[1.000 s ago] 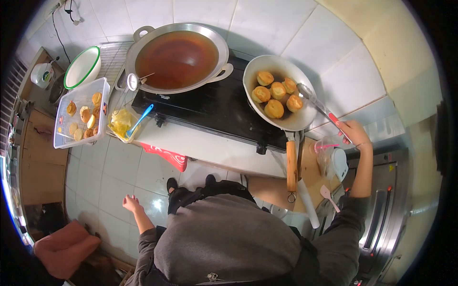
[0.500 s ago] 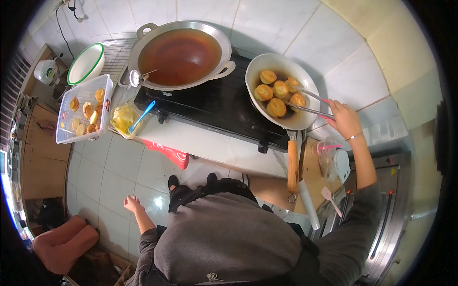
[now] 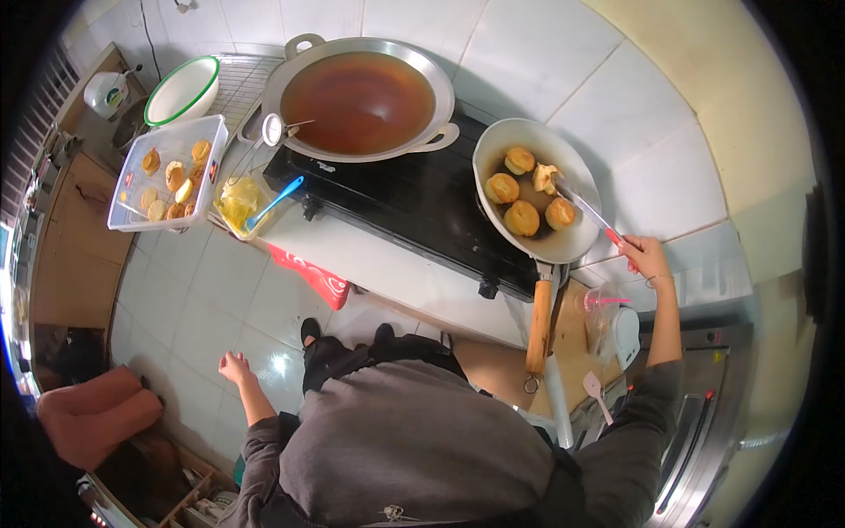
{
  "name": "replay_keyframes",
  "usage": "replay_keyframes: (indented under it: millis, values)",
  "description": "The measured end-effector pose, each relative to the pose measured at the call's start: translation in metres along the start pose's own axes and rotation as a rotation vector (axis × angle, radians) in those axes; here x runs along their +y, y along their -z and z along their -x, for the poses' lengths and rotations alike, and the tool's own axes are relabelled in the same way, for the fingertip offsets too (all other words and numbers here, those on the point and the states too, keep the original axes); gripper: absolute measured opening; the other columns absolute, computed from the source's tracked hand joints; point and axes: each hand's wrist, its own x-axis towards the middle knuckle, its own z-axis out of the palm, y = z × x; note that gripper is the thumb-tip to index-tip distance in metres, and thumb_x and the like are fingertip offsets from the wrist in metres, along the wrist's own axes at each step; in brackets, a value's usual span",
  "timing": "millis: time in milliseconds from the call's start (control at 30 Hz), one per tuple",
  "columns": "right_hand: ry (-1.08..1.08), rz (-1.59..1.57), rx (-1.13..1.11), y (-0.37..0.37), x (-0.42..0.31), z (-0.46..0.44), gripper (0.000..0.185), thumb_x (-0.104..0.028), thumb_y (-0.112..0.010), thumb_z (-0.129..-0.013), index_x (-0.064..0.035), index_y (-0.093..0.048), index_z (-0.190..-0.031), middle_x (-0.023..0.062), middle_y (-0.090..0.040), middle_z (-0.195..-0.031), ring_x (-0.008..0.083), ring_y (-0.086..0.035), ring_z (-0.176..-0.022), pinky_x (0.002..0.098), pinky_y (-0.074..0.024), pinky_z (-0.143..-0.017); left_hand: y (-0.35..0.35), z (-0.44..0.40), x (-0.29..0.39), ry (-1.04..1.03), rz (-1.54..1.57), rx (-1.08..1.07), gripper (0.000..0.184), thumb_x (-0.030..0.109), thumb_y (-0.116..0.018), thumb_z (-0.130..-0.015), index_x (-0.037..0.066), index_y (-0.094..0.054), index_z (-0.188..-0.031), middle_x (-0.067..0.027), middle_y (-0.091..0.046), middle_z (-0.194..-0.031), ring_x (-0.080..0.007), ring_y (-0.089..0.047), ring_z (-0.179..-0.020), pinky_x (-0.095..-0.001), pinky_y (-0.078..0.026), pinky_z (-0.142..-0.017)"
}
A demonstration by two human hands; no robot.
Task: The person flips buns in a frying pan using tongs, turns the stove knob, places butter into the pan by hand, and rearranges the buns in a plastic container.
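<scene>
My right hand (image 3: 647, 258) is closed around the red-handled end of metal tongs (image 3: 588, 205). The tongs' tips are at a golden round bun (image 3: 545, 179) in the pale frying pan (image 3: 576, 165), and its lighter side shows. Around it in the pan sit several browned buns (image 3: 522, 218). The pan's wooden handle (image 3: 540, 326) points toward my body. My left hand (image 3: 234, 367) hangs above the floor at my side, holding nothing, with its fingers loosely bent and partly apart.
A wide wok (image 3: 361, 101) of brown liquid with a dial thermometer (image 3: 273, 130) stands on the black stove (image 3: 396, 198). To the left are a clear box (image 3: 132, 189) of buns, a tub of yellow spread (image 3: 236, 204) with a blue brush (image 3: 280, 195), and a green-rimmed bowl (image 3: 180, 91).
The tongs have closed together, and a bun at their tips is tilted with its paler side showing. One fewer separate bun shows in the pan. The whole view has shifted slightly.
</scene>
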Motion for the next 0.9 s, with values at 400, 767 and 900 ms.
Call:
replay_keyframes:
  millis: [400, 767, 900]
  values:
    - [-0.076, -0.136, -0.077, -0.013, 0.001, -0.007, 0.036, -0.026, -0.056, -0.08, 0.003, -0.056, -0.1, 0.0033, -0.056, -0.07, 0.0067, -0.046, -0.044, 0.0195, -0.0364, -0.039, -0.002, 0.001, -0.003, 0.004, 0.008, -0.004, 0.047, 0.017, -0.053, -0.077, 0.006, -0.027, -0.115, -0.0099, -0.042, -0.112, -0.0239, -0.05, -0.091, -0.0312, -0.039, -0.067]
    - [-0.15, -0.422, -0.087, -0.012, 0.025, 0.003, 0.033, -0.027, -0.053, -0.08, 0.004, -0.057, -0.089, 0.0085, -0.059, -0.072, 0.01, -0.045, -0.042, 0.0225, -0.0349, -0.037, 0.007, -0.001, -0.009, 0.016, 0.036, 0.024, 0.046, 0.017, -0.053, -0.076, 0.006, -0.028, -0.113, -0.0099, -0.042, -0.111, -0.0237, -0.05, -0.09, -0.0307, -0.04, -0.065]
    - [-0.066, -0.541, -0.093, -0.014, 0.058, 0.016, 0.038, -0.033, -0.053, -0.079, 0.0039, -0.056, -0.083, 0.0083, -0.057, -0.064, 0.01, -0.043, -0.04, 0.0219, -0.0329, -0.036, 0.007, 0.001, -0.013, 0.006, 0.008, 0.036, 0.044, 0.016, -0.053, -0.075, 0.006, -0.029, -0.111, -0.009, -0.044, -0.107, -0.0216, -0.052, -0.084, -0.0282, -0.04, -0.059]
